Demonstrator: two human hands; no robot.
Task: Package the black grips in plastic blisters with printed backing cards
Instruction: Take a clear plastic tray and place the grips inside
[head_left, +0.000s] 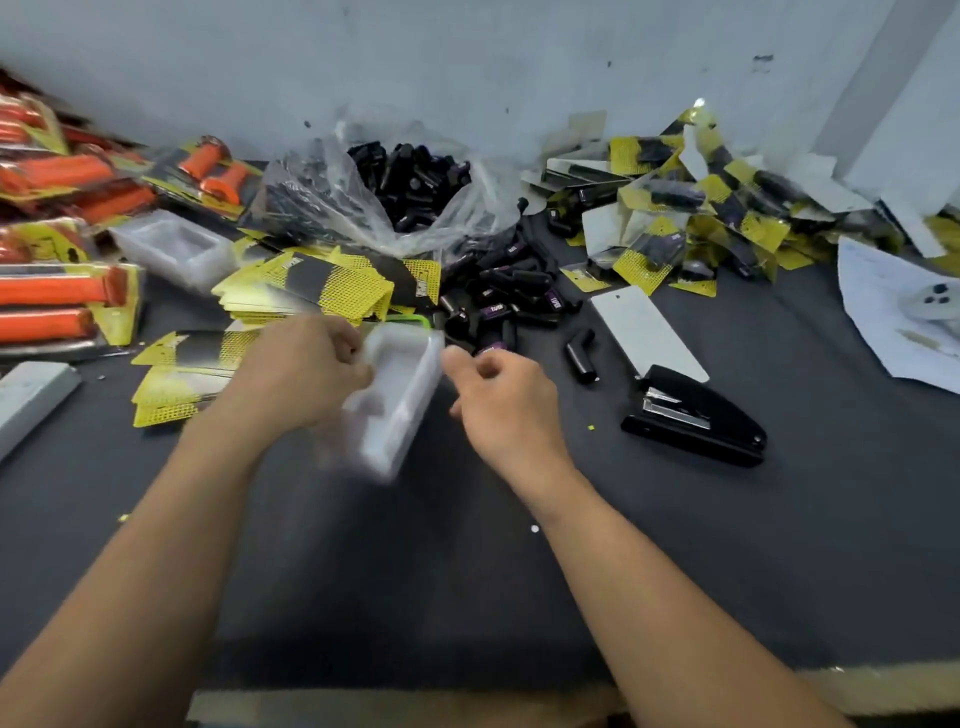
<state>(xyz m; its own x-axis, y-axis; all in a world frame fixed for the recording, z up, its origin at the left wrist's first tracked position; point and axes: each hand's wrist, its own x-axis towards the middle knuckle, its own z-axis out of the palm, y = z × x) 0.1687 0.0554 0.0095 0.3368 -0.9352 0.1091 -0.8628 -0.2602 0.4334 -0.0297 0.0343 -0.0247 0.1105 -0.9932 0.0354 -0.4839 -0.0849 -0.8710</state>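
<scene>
Blister (397, 395) blurred, left hand (298, 374) holding it

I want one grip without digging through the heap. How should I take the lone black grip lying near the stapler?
Pinch the lone grip across its middle from above with the right hand, since the left hand holds the blister. It lies on its side, clear of the heap and stapler, so both long flanks are free.
</scene>
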